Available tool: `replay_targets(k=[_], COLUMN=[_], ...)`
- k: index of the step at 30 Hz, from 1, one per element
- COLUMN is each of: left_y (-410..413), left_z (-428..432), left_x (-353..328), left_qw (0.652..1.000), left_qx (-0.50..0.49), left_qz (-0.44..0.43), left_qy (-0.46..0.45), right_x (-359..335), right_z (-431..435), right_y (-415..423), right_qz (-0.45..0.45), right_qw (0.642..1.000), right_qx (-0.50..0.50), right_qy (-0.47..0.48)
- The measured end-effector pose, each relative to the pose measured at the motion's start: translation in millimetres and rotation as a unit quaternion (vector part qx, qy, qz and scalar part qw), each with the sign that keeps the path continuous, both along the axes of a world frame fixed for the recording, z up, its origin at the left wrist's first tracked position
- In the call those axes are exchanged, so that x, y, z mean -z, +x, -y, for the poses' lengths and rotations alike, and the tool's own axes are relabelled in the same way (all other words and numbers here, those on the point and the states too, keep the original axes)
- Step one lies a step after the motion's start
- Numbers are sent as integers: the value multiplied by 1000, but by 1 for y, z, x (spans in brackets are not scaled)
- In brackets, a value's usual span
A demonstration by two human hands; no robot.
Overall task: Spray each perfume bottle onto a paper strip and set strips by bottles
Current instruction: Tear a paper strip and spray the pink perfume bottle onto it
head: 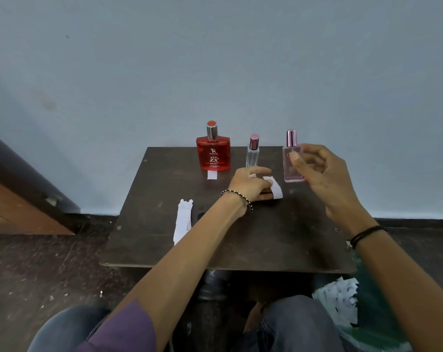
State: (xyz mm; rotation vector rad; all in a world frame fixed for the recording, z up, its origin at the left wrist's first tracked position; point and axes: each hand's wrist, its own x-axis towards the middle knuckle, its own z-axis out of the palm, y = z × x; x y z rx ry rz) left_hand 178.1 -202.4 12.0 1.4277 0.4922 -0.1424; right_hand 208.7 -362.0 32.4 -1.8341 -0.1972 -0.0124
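Observation:
Three capped perfume bottles stand along the back of a small dark table (240, 245): a red bottle (213, 154) with a paper strip (212, 175) lying in front of it, a slim clear bottle (252, 154), and a pink bottle (291, 163). My left hand (248, 185) pinches a white paper strip (276, 190) low over the table, in front of the clear bottle. My right hand (319, 171) hovers at the pink bottle, fingers curled and apart. Its thumb overlaps the bottle's front; whether it touches is unclear.
A stack of unused white paper strips (183, 222) lies on the table's left side. A green bag with torn paper scraps (342, 303) sits on the floor at the right, beside my knees. A pale wall rises directly behind the table.

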Motion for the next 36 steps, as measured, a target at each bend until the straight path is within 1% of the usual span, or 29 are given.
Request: replay_targets(k=[4, 7, 11, 14, 18, 23, 27, 31, 36], left_y=[11, 16, 20, 20, 23, 28, 30, 31, 32], left_z=[6, 9, 16, 22, 26, 29, 32, 36, 41], left_x=[7, 11, 12, 10, 8, 4, 6, 13, 19], left_qw=[1000, 998, 994, 994, 994, 992, 988, 984, 973], left_qx=[-6, -7, -5, -1, -14, -21, -25, -52, -82], left_qz=[-6, -10, 18, 26, 14, 3, 18, 26, 44], left_qy=[17, 67, 104, 111, 107, 124, 150, 166, 211], right_x=[2, 5, 9, 14, 16, 16, 16, 18, 22], right_z=[-2, -5, -7, -6, -3, 3, 5, 7, 9], right_y=[20, 32, 39, 42, 45, 51, 54, 56, 58], right_qz=[7, 5, -4, -7, -13, -19, -18, -12, -18], right_qw=[1000, 999, 999, 998, 998, 998, 996, 993, 990], right_qx=[-11, -20, -37, -44, -43, -58, -84, -109, -127], right_qy=[-22, -27, -34, -42, -38, -26, -31, -46, -50])
